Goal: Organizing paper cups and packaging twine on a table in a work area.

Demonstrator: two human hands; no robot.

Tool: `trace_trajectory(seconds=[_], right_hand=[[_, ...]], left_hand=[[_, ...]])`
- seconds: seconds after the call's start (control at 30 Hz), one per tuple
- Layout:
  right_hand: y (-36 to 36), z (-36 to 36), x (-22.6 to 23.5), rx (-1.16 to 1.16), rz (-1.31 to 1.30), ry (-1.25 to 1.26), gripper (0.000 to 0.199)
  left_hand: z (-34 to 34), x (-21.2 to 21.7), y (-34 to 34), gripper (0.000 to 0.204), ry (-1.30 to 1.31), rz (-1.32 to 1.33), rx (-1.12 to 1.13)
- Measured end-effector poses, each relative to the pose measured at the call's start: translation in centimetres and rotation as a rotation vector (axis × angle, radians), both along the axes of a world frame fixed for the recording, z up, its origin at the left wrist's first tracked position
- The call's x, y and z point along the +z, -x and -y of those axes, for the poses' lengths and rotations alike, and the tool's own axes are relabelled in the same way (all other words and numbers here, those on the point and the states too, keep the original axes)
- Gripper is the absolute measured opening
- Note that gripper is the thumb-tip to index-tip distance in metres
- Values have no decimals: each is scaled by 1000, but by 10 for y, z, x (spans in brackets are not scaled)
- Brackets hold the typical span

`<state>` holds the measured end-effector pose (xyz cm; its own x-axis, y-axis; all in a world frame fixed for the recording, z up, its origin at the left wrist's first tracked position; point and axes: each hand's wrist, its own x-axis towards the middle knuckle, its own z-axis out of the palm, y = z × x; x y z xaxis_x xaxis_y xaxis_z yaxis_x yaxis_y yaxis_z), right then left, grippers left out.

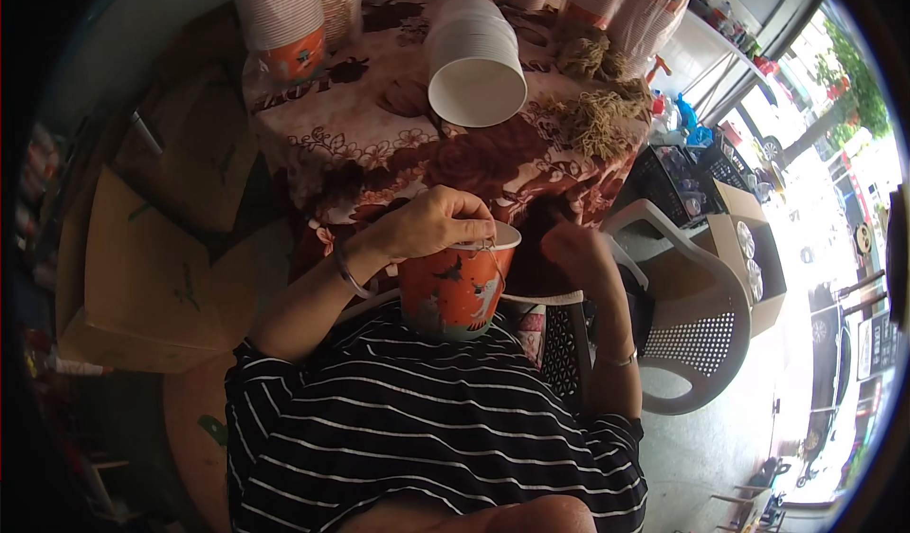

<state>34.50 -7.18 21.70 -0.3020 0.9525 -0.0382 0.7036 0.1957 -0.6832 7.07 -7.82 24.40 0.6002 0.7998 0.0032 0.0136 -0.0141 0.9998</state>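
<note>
The left hand [438, 225] has its fingers closed over the rim of an orange bucket [445, 291], which sits just beneath it, against the striped shirt [427, 410]. A thin cord [500, 268] hangs at the bucket's right side (its ends are hard to make out). The right hand [576, 253], apart from the bucket, is blurred; I cannot tell its opening or any hold. The left fingers hide part of the rim.
</note>
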Motion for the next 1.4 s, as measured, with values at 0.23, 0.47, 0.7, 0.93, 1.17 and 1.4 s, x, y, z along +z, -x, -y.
trace_trajectory(seconds=[0.23,0.47,0.7,0.93,1.17,1.4], right_hand=[[25,6,-111,535,396,111,32],[16,-6,-104,873,217,305,18],[5,-6,-161,801,176,313,25],[-16,-12,-56,488,108,206,27],[38,17,39,161,-351,-205,16],[70,27,32,218,-248,-571,37]], left_hand=[[-5,0,-3,22,-53,-30,-39],[-7,3,1,22,23,-22,-66],[-6,4,-2,23,-68,-89,-41],[-5,8,-3,21,-53,-78,1],[-6,6,-3,21,-21,-70,5],[-6,4,1,22,41,-16,27]])
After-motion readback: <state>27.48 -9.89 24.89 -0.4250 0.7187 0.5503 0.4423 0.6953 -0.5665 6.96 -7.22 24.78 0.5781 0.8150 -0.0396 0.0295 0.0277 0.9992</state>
